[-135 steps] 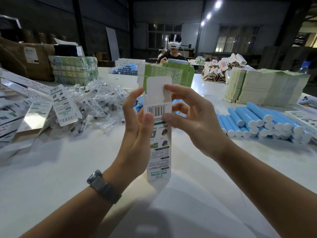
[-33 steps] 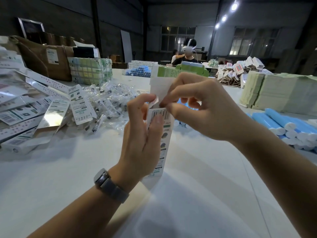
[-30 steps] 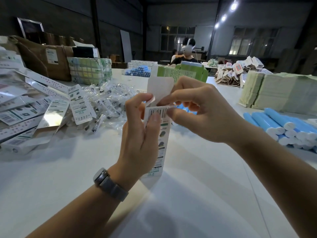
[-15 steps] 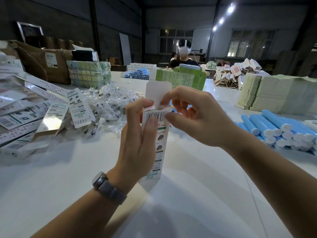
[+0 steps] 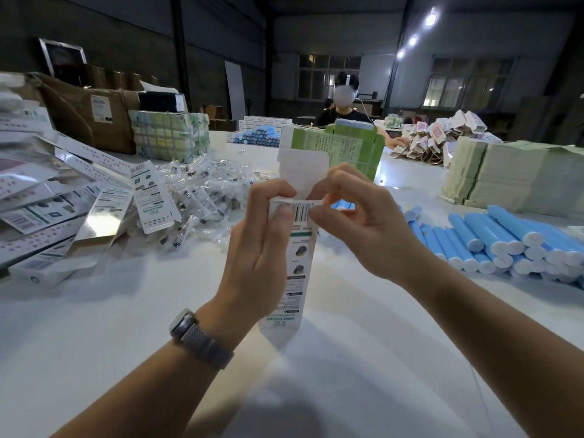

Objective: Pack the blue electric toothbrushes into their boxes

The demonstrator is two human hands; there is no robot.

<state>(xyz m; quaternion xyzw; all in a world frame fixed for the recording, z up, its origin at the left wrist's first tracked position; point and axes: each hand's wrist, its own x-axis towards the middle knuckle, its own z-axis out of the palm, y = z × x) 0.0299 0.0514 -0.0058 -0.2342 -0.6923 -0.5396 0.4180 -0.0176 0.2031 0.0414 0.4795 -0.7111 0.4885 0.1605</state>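
A narrow white toothbrush box with a barcode and green print stands upright on the white table. My left hand grips its body, thumb on the barcode. My right hand pinches the box's top edge beside the raised white lid flap. What is inside the box is hidden. A pile of blue electric toothbrush handles with white ends lies on the table to the right.
Flat and folded boxes are heaped at left, next to clear bags of small parts. Green cartons stand behind my hands. Stacks of pale leaflets sit at right. A person sits at the far end.
My right fingers have shifted along the top of the box near the flap. The box stays upright in my left hand. The view has turned slightly.
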